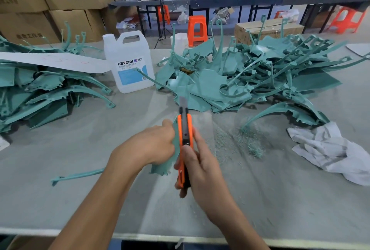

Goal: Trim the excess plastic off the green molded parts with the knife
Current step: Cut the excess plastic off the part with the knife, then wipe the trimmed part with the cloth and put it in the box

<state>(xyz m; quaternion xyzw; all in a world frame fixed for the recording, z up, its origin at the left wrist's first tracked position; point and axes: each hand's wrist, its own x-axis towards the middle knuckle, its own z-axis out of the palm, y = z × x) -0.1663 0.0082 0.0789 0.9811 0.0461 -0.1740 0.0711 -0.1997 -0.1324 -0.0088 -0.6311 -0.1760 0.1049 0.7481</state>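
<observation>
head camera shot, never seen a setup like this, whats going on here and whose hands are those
There is no machine here. The one picture comes from a camera worn on a person's head, looking forward and down, so the two hands are the wearer's own. The left hand grips a green part. The right hand holds an orange knife with its blade out, pointing away. They work over a grey table. On it lie a left pile and a right pile of green parts, a white jug, green shavings and a white rag.
</observation>
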